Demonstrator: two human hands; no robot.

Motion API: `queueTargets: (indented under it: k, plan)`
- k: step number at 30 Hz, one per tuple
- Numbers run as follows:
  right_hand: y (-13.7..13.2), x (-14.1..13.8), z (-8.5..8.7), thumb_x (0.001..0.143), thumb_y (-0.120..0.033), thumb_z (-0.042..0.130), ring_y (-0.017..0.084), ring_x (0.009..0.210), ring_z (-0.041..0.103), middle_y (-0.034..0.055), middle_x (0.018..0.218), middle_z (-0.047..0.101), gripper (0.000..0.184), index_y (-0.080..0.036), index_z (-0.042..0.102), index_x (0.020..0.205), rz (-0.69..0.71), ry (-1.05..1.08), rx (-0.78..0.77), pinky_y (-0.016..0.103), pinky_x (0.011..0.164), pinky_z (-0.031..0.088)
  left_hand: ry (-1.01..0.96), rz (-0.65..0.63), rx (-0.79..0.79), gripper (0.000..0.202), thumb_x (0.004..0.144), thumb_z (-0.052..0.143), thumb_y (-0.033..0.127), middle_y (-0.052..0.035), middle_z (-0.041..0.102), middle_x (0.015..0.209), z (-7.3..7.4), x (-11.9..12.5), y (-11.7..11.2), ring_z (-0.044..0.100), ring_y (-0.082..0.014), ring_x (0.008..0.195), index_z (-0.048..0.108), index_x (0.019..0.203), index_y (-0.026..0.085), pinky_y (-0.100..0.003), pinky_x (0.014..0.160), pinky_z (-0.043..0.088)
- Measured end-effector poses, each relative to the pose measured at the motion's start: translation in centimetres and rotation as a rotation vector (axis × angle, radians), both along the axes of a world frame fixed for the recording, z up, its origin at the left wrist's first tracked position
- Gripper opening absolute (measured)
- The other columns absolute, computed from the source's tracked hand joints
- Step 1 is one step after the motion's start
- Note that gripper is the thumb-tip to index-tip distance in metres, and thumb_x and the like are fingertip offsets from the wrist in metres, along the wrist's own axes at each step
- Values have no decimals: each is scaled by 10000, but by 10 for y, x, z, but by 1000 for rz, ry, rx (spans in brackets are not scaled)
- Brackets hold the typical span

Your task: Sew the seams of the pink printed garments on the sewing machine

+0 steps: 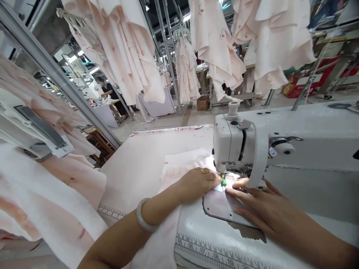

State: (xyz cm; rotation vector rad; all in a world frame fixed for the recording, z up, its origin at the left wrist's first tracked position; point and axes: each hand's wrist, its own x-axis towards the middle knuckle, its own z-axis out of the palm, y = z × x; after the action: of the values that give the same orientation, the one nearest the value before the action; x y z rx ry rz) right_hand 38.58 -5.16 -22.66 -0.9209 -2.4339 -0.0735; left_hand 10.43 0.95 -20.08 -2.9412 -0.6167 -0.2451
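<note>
My left hand (196, 184), with a ring and a pale bangle on the wrist, lies flat on pale pink fabric (182, 168), fingers stretched toward the needle (223, 180) of a white sewing machine (280, 138). My right hand (263, 209) rests flat on the metal needle plate (218, 205), fingertips just right of the needle, under the machine's arm. Both hands press cloth at the presser foot; the fabric's edge under the foot is partly hidden.
A ruler scale (213, 254) runs along the table's front edge. Pink garments (42, 194) pile on a rack at my left, and more hang overhead (213, 45). A person (108, 91) works at a far table. A cardboard box (203, 102) stands on the floor.
</note>
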Motion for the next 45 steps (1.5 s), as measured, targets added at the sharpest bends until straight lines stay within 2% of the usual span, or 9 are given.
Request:
queueTargets:
  k: [16,20,26,29,33,35,37,40,45]
  plan:
    - [6,1,0,1109,-479,561,290,1039,781,30,1240,809,367,-350,702,1423,28,5,-110,530,1048,533,-59,4,-105,418,1063,482,75,-108,753,1409,-4,-7,12,687,-210,1342,697,1406,179,-367,1161,544]
    - [9,-1,1,1120,-442,510,305,1029,782,24,1251,811,345,-344,748,1350,30,9,-126,525,968,571,-56,190,-241,440,992,500,50,-104,751,1426,3,-25,50,681,-215,1365,757,1323,183,-414,1217,512]
    - [5,-2,-1,1130,-463,504,292,1094,781,30,1305,788,364,-349,673,1432,53,52,-112,522,1062,557,-21,542,-291,389,1034,607,250,-243,610,1573,38,-77,86,589,-346,1485,698,1374,86,-548,1247,473]
    - [1,-4,5,1134,-448,503,280,1121,768,27,1314,771,359,-355,648,1449,115,42,-152,508,1075,554,11,626,-345,422,1029,649,311,-265,582,1588,57,-87,64,592,-392,1468,682,1381,81,-579,1204,494]
    - [0,-7,12,1118,-437,547,263,1139,754,20,1259,782,329,-354,683,1406,185,21,-180,465,1067,555,19,482,-478,546,1004,736,502,-105,678,1512,64,-64,2,658,-278,1377,647,1467,226,-406,1142,538]
    - [0,-8,9,1119,-420,547,250,1120,753,17,1233,784,297,-349,704,1362,185,38,-167,456,1059,544,6,308,-599,465,975,781,499,-88,752,1321,57,-43,-28,693,-276,1264,715,1342,222,-382,1052,556]
    - [0,-7,4,1135,-409,516,246,1085,753,21,1190,788,267,-332,727,1280,177,85,-102,459,1037,527,-9,325,-612,223,995,749,398,-64,765,1032,47,-20,-48,714,-261,1070,742,1050,182,-365,969,541]
    - [-1,-6,1,1148,-415,511,242,1038,747,26,1139,788,256,-305,734,1209,187,135,-13,451,1004,495,-32,458,-659,252,999,693,359,-15,691,833,38,7,-57,674,-215,865,619,823,195,-311,814,497]
    - [-3,-10,13,1151,-359,526,213,979,733,19,1103,793,248,-290,716,1295,229,117,38,411,958,484,-95,656,-733,328,972,693,525,-1,685,855,41,29,-44,687,-258,904,662,1136,243,-306,754,495]
